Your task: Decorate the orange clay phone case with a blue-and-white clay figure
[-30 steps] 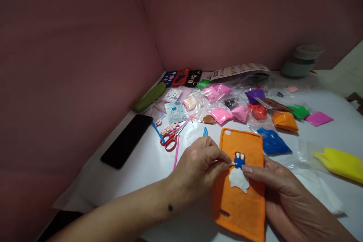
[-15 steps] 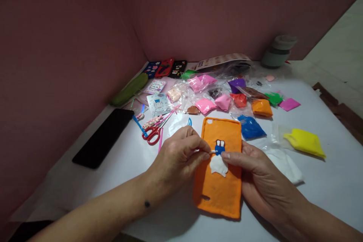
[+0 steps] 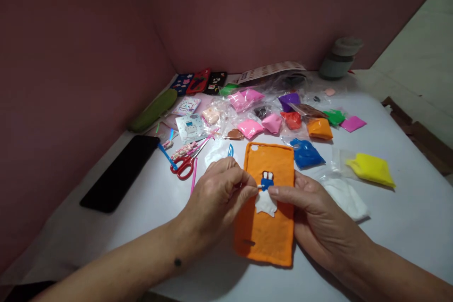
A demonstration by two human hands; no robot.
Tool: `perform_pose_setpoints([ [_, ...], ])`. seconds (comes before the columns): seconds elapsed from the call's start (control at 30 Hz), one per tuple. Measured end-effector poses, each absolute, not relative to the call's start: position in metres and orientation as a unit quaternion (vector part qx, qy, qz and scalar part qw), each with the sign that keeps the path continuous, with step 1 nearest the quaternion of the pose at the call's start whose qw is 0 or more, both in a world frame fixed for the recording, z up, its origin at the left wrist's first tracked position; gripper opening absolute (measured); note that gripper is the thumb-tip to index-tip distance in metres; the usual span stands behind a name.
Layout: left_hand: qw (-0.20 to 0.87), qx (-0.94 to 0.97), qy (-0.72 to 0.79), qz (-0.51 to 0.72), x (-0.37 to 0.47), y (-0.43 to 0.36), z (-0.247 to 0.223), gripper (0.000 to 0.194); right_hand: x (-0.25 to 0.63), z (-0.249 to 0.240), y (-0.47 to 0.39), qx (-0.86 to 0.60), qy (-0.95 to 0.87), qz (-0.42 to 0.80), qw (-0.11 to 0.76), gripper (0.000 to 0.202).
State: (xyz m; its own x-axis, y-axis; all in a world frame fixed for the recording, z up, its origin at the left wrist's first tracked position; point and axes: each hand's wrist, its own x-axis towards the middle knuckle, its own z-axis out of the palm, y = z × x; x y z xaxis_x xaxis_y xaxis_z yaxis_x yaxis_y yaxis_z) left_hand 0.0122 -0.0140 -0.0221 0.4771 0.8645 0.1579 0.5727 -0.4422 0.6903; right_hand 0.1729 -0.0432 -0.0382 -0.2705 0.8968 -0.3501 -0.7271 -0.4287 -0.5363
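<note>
An orange clay-covered phone case (image 3: 264, 236) is held tilted above the table, its decorated side facing me. My right hand (image 3: 314, 212) grips its right edge, thumb across the front and fingers hidden behind. On the case lies a clay figure with a white head (image 3: 266, 203) pointing toward me, a blue body (image 3: 267, 184) and white feet with dark outlines. With thumb and forefinger pinched together, my left hand (image 3: 226, 188) is at a small white clay piece (image 3: 260, 187) on the left side of the blue body. Its fingertips partly cover that piece.
Red-handled scissors (image 3: 183, 167) and a black phone (image 3: 120, 174) lie at left. Packets of coloured clay, among them blue (image 3: 307, 153), yellow (image 3: 373, 170) and white (image 3: 347, 198), spread across the table. Decorated cases (image 3: 198, 81) and a jar (image 3: 338, 59) stand near the pink wall.
The whole view has shifted slightly, so things appear a little farther left. Both hands keep nearly the same hold, with my left fingertips still at the small white piece.
</note>
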Motion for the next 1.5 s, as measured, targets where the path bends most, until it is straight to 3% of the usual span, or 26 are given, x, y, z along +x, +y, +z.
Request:
perform_pose_setpoints([
  [0.53,0.302,0.805,0.436,0.265,0.009,-0.014,-0.017,0.014,0.175,-0.04,-0.045,-0.319,-0.137,0.782,0.517,0.048],
  [0.77,0.27,0.823,0.433,0.251,0.005,-0.014,-0.022,0.011,0.176,-0.041,-0.043,-0.311,-0.134,0.785,0.519,0.055],
  [1.07,0.184,0.849,0.422,0.259,0.013,-0.016,-0.022,0.016,0.173,-0.041,-0.042,-0.325,-0.149,0.776,0.52,0.05],
  [1.3,0.3,0.806,0.458,0.226,0.015,-0.015,-0.013,0.018,0.173,-0.04,-0.044,-0.326,-0.155,0.773,0.521,0.046],
  [1.5,0.286,0.812,0.447,0.242,0.01,-0.015,-0.015,0.015,0.174,-0.041,-0.044,-0.318,-0.154,0.777,0.52,0.043],
])
